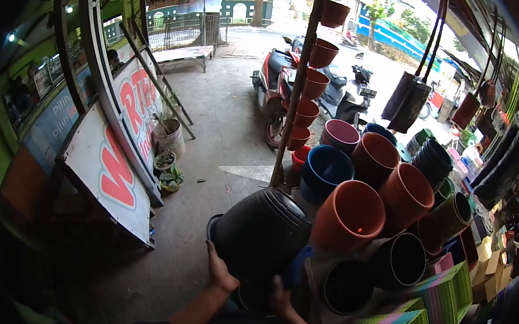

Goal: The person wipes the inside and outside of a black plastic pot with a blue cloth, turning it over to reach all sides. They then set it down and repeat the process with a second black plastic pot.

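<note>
A large black plant pot [255, 234] lies tilted in front of me, its rim toward the lower left and its base toward the upper right. My left hand [221, 274] grips the pot at its rim side, thumb up along the edge. Below the pot, my right hand [279, 298] is closed on what looks like a blue cloth [298, 267], pressed near the pot's underside. Its fingers are partly hidden and slightly blurred. Part of another dark round shape shows beneath the pot, too dim to name.
To the right stand stacked terracotta pots [350, 216], a blue pot [326, 172], black pots [399, 260] and green plastic baskets [440, 297]. Small pots hang along a slanted pole [302, 81]. A white sign board [107, 178] leans at left; motorbikes [275, 82] are parked beyond.
</note>
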Motion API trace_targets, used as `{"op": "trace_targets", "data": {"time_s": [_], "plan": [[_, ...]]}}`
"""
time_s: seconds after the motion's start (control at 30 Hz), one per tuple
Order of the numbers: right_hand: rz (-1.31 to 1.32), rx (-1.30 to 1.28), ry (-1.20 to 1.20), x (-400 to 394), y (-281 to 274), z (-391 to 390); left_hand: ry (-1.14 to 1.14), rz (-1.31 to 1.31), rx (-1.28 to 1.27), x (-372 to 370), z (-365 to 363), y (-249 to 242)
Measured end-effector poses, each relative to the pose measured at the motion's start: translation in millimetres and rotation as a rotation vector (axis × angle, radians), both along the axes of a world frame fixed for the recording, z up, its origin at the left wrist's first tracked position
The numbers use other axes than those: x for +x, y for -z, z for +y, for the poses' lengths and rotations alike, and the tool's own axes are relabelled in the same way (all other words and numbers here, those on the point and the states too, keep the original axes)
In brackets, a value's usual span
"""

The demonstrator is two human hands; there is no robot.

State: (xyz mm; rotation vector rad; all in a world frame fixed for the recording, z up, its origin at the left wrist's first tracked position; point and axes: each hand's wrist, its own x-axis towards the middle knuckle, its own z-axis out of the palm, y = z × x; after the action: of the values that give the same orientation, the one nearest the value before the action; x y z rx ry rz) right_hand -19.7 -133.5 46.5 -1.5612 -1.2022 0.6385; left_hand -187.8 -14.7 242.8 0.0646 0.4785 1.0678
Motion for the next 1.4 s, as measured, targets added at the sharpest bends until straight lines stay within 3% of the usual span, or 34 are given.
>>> {"op": "trace_targets", "data": {"time_s": [0.07,0.1,0.17,0.2,0.27,0.3,0.37,0.4,0.53,0.6,0.67,0.73,0.77,0.8,0.83,0.9,1.0,1.07,1.13,1.2,1.27,1.33,1.37,1.4], "plan": [[-0.286,0.256,0.059,-44.5,-113.2,30.9,-0.022,0.043,0.028,-5.1,4.5,-8.6],[-0.283,0.254,0.049,-47.4,-130.0,33.2,-0.033,0.044,0.025,-9.0,5.5,-7.5],[-0.724,0.172,-0.348,-46.2,-156.4,41.0,0.064,0.201,0.067,-16.9,7.7,-2.7],[-0.721,0.174,-0.357,-47.3,-173.2,48.8,0.055,0.202,0.065,-20.4,9.6,13.7],[-0.990,0.031,-0.649,-48.6,-207.8,72.1,0.065,0.517,0.256,-28.5,14.1,55.6],[-0.988,0.032,-0.657,-46.3,-215.1,88.5,0.058,0.519,0.252,-35.9,18.2,55.0],[-1.138,0.117,-0.650,-38.6,-225.5,123.5,0.178,0.848,0.556,-50.2,26.5,43.2],[-1.038,0.112,-0.663,-33.8,-232.5,141.0,0.166,0.673,0.559,-55.2,31.0,31.9],[-0.813,-0.111,-0.806,-2.5,-269.6,203.9,0.438,0.820,0.592,-91.6,60.3,0.9],[-0.152,-0.217,-0.935,23.9,-244.1,238.9,0.487,0.785,0.561,-108.5,76.8,4.7],[0.380,-0.723,-0.653,57.5,-217.8,253.7,0.474,0.658,0.494,-120.4,91.3,12.0],[0.644,-0.685,-0.458,83.1,-191.2,256.6,0.464,0.530,0.420,-127.0,102.7,26.2],[0.792,-0.690,-0.379,85.5,-188.8,256.8,0.379,0.608,0.526,-127.7,108.0,37.2],[0.854,-0.714,-0.156,84.8,-186.3,246.5,0.291,0.682,0.635,-127.5,114.9,45.8],[0.898,-0.522,-0.195,98.4,-145.2,231.6,0.325,0.668,0.648,-123.1,121.8,45.0],[1.025,-0.369,0.013,82.5,-134.7,202.9,0.297,0.262,0.169,-108.8,132.1,40.4],[0.921,-0.104,0.125,58.3,-117.1,160.8,0.392,0.255,0.221,-92.3,136.8,69.8],[0.865,0.029,0.192,33.8,-106.3,141.0,0.412,0.217,0.131,-68.5,132.5,61.0],[1.252,0.071,0.585,4.4,-101.3,133.8,0.430,0.185,0.045,-37.5,123.6,49.6],[0.722,-0.549,0.638,-22.2,-127.6,122.0,0.326,0.240,-0.037,-8.1,112.1,41.8],[0.004,-0.036,0.646,-57.7,-70.9,119.8,0.354,0.317,-0.071,10.0,106.8,50.9],[-0.338,-0.067,0.508,-65.6,-125.4,120.0,0.361,0.395,-0.097,25.2,102.5,66.1],[-0.338,-0.062,0.518,-59.8,-141.0,117.5,0.400,0.449,-0.099,28.2,100.0,76.4],[-0.570,-0.153,0.304,-53.8,-153.4,114.2,0.436,0.504,-0.103,28.5,95.7,82.3]]}}
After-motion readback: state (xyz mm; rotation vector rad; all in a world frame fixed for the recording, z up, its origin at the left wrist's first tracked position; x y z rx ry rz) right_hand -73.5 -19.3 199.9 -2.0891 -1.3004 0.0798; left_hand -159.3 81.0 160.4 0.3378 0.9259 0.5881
